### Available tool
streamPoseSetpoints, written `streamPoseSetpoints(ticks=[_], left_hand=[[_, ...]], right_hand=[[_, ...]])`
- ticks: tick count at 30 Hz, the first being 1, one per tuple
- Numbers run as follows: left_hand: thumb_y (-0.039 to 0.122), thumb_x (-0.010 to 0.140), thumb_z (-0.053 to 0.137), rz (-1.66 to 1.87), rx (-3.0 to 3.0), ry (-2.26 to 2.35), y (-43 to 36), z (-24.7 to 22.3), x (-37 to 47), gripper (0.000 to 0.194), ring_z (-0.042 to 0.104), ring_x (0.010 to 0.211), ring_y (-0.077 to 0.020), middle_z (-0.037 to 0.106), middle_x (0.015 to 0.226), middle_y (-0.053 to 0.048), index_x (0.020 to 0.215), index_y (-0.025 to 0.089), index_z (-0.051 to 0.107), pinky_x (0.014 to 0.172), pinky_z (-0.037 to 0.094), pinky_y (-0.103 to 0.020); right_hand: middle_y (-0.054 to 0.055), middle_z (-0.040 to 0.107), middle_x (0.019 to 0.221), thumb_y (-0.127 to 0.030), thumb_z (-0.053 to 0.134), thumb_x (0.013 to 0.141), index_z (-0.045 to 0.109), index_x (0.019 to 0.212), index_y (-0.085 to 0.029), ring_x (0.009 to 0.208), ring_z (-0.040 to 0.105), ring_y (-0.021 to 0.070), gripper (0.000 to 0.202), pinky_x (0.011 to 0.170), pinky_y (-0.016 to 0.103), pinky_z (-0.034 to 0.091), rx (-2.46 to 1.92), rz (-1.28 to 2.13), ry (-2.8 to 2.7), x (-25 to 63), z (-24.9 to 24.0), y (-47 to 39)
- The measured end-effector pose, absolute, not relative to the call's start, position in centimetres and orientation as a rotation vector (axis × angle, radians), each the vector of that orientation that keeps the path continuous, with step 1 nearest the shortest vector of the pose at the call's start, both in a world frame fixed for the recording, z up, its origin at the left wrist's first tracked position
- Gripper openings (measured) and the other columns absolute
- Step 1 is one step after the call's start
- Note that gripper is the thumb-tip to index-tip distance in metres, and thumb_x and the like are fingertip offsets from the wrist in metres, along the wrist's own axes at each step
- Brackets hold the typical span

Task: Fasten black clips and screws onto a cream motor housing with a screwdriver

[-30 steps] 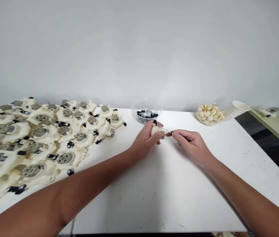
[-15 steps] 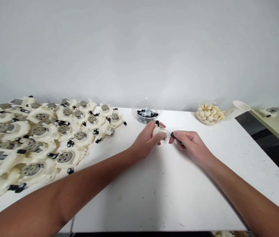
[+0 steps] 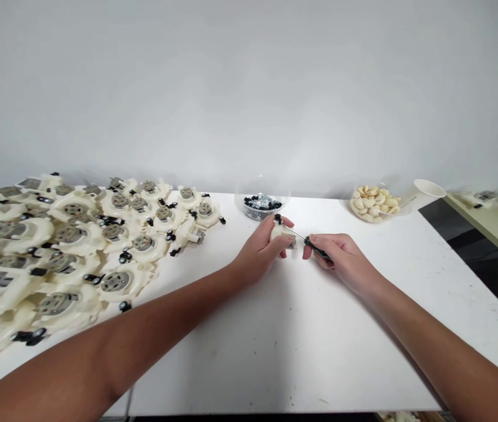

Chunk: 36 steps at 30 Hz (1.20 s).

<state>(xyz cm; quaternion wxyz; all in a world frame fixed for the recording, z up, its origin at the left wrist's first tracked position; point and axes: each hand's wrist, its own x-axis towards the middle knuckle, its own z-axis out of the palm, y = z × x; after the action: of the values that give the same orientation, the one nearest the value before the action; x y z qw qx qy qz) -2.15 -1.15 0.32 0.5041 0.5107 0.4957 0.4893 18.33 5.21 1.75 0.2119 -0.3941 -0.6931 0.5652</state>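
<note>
Near the middle of the table, my left hand [image 3: 261, 249] is closed around a cream plastic motor housing [image 3: 278, 233] with a black fitting [image 3: 278, 218] at its top. Fingers cover much of the housing. My right hand [image 3: 339, 253] grips a screwdriver [image 3: 318, 247] by its dark green handle. The thin metal shaft points up and left, its tip at the housing; whether it sits in a screw is too small to tell. Just behind the hands stands a clear round tub [image 3: 263, 206] of black and silvery small parts.
Many cream motor housings [image 3: 143, 243] with black fittings crowd the table's left side. At the back right are a clear container of cream-coloured pieces [image 3: 374, 202] and a tipped white cup [image 3: 427, 190]. A shelf [image 3: 495, 228] stands beyond the table's right edge.
Both hands keep nearly the same pose, the screwdriver still at the housing. The screwdriver handle appears slightly turned in my right hand; otherwise only a tiny shift of the view shows.
</note>
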Motion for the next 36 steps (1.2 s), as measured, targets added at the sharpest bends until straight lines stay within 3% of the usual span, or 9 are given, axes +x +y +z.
streamPoseSetpoints(ticks=[30, 36], left_hand=[[0.040, 0.094, 0.058, 1.203, 1.323, 1.186, -1.35, 0.17, -1.89, 0.031, 0.052, 0.073, -0.0161, 0.057, 0.083, 0.000, 0.118, 0.020, 0.055, 0.071, 0.044, -0.030], [0.037, 0.092, 0.062, 1.227, 1.287, 1.266, -1.09, 0.14, -2.14, 0.031, 0.054, 0.077, -0.0175, 0.059, 0.086, -0.001, 0.119, 0.021, 0.058, 0.072, 0.045, -0.029]], right_hand=[[-0.007, 0.033, 0.045, -0.058, 0.053, 0.100, 0.068, 0.072, -0.017, 0.049, 0.023, 0.0109, 0.052, 0.055, 0.031, 0.019, -0.954, 1.791, -1.790, 18.22, 1.07, 5.31], [-0.008, 0.033, 0.050, -0.055, 0.058, 0.098, 0.069, 0.089, -0.019, 0.049, 0.023, 0.0106, 0.038, 0.051, 0.030, 0.015, -1.024, 1.726, -1.774, 18.29, 1.15, 5.52]])
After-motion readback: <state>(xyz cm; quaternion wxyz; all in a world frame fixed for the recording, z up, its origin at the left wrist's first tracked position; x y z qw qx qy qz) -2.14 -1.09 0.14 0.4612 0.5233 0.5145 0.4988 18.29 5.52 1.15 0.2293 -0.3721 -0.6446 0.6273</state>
